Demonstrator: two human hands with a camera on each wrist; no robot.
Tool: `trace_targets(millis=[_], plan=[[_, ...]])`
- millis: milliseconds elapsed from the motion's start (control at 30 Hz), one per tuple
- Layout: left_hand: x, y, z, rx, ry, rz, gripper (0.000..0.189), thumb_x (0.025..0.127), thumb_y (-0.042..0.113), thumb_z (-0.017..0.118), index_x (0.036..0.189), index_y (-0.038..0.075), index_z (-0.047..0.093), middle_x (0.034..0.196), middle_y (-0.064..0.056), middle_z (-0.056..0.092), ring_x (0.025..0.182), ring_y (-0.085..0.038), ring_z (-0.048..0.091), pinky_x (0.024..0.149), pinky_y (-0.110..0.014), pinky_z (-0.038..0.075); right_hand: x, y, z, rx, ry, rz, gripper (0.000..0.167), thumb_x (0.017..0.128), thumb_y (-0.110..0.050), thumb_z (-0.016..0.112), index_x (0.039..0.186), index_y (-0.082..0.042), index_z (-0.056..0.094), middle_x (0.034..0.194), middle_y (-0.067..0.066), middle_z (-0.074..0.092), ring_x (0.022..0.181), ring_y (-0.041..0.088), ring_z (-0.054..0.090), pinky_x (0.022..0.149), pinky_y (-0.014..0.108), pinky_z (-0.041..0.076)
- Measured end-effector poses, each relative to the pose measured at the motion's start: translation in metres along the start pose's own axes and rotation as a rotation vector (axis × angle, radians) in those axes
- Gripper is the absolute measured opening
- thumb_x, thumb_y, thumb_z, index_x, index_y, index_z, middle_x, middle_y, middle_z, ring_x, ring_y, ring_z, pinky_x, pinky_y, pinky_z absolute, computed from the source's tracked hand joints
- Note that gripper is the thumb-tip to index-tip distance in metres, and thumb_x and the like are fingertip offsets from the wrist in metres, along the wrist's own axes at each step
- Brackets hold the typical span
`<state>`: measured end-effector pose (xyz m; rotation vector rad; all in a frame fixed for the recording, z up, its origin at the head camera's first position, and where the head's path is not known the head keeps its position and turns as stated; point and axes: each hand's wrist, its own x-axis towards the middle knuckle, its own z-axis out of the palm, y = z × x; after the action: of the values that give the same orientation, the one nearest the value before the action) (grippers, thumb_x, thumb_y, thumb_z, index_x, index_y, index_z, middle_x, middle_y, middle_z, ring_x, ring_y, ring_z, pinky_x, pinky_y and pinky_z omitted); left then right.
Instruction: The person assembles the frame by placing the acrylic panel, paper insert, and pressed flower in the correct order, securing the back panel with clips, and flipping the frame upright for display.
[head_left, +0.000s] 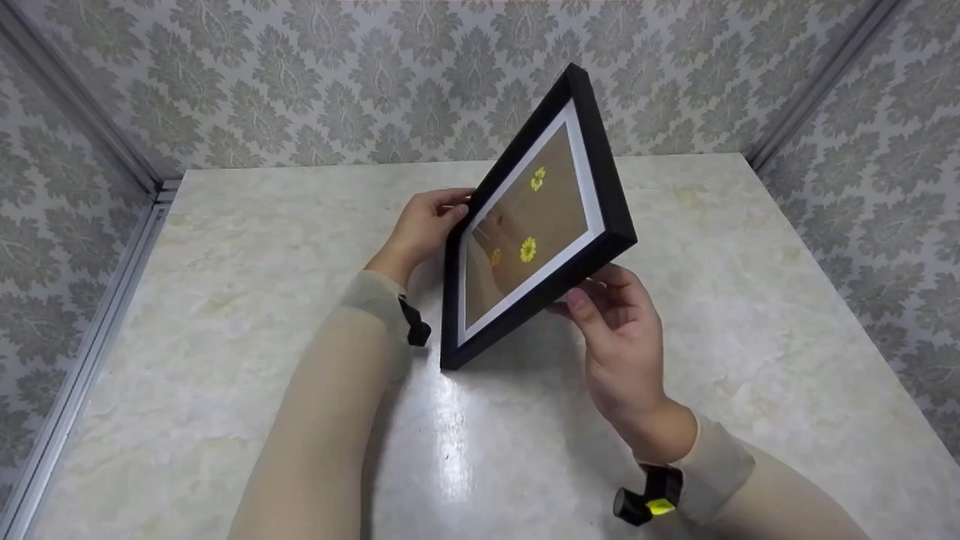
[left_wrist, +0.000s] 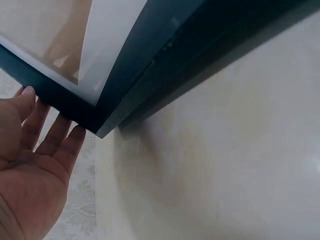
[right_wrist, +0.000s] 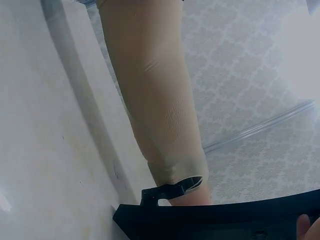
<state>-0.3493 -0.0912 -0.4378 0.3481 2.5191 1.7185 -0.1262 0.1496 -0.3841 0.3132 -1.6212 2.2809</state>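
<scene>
A black picture frame (head_left: 536,217) with a white mat and a brown centre bearing several small yellow and orange flowers stands tilted over the table, its near lower corner right at the tabletop. My left hand (head_left: 424,229) grips its left side, the thumb at the front edge and the fingers partly hidden behind. In the left wrist view, the fingers of that hand (left_wrist: 40,175) lie along the dark border near a corner. My right hand (head_left: 622,330) holds the lower right edge between thumb and fingers. Only a fingertip (right_wrist: 302,227) shows against the black border (right_wrist: 210,220) in the right wrist view.
The pale marbled table (head_left: 750,337) reflects light near its front. Patterned wallpaper (head_left: 322,82) covers the walls behind and on both sides. Metal rails (head_left: 82,382) run along the left side. Each wrist carries a small black camera (head_left: 634,506) over a beige sleeve.
</scene>
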Motion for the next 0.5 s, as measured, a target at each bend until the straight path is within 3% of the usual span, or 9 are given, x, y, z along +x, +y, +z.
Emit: trace_targets(millis=[233, 500], plan=[[0.003, 0.003, 0.005, 0.046, 0.065, -0.023, 0.034, 0.116, 0.014, 0.064, 0.148, 0.013, 0.076, 0.147, -0.011, 0.077, 0.117, -0.020, 0.074, 0.094, -0.031, 0.063, 0.006, -0.002, -0.005, -0.024, 0.001, 0.018, 0.031, 0.103, 0.013, 0.072, 0.127, -0.006, 0.077, 0.113, 0.003, 0.079, 0.102, 0.018, 0.077, 0.094, 0.037, 0.071], [0.002, 0.007, 0.004, 0.108, 0.106, -0.012, 0.032, 0.116, 0.015, 0.064, 0.146, 0.011, 0.078, 0.143, -0.011, 0.079, 0.119, -0.023, 0.076, 0.100, -0.036, 0.065, 0.014, -0.004, -0.015, 0.046, -0.001, 0.006, 0.038, 0.102, 0.016, 0.071, 0.126, -0.010, 0.085, 0.114, 0.003, 0.084, 0.101, 0.017, 0.081, 0.097, 0.038, 0.071]])
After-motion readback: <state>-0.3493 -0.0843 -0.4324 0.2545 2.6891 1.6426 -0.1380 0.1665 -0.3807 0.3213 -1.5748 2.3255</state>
